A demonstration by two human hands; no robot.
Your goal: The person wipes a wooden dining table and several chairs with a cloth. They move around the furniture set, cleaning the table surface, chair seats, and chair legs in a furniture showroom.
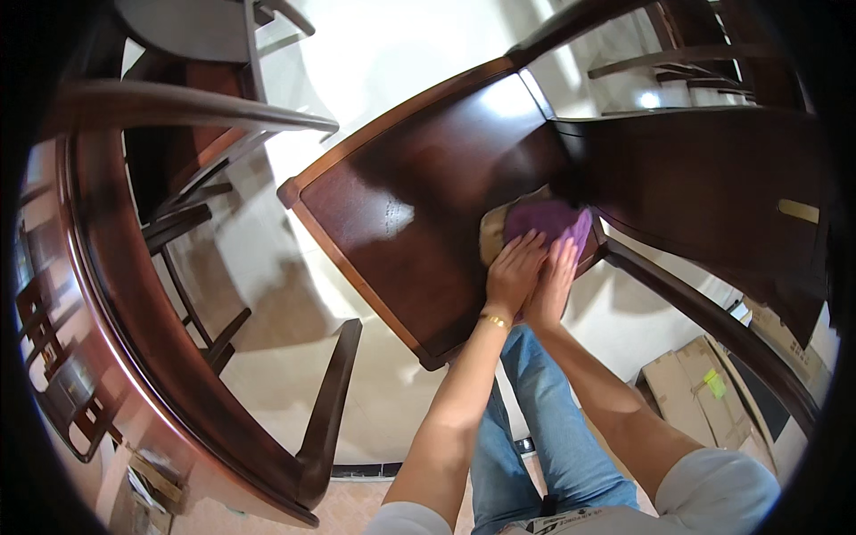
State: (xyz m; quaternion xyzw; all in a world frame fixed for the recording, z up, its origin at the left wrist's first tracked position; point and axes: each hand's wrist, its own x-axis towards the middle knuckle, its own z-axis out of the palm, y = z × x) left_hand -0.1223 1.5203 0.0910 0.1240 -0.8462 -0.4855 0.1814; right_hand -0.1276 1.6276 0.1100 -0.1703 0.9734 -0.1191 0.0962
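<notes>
A dark wooden chair seat with a lighter brown edge is in front of me. My left hand, with a gold-coloured band at its wrist, presses on a bunched purple cloth. Close beside it, my right hand rests on the same cloth with its fingers stretched out. Under the cloth a tan, folded piece of fabric shows at the left, touching the seat near the backrest. The wide backrest extends to the right and carries a brass-coloured inlay. The palms hide part of the cloth.
A large curved wooden table edge runs along the left. More dark wooden chairs stand at the upper left and upper right. Flattened cardboard boxes lean at the lower right. Pale tiles cover the floor.
</notes>
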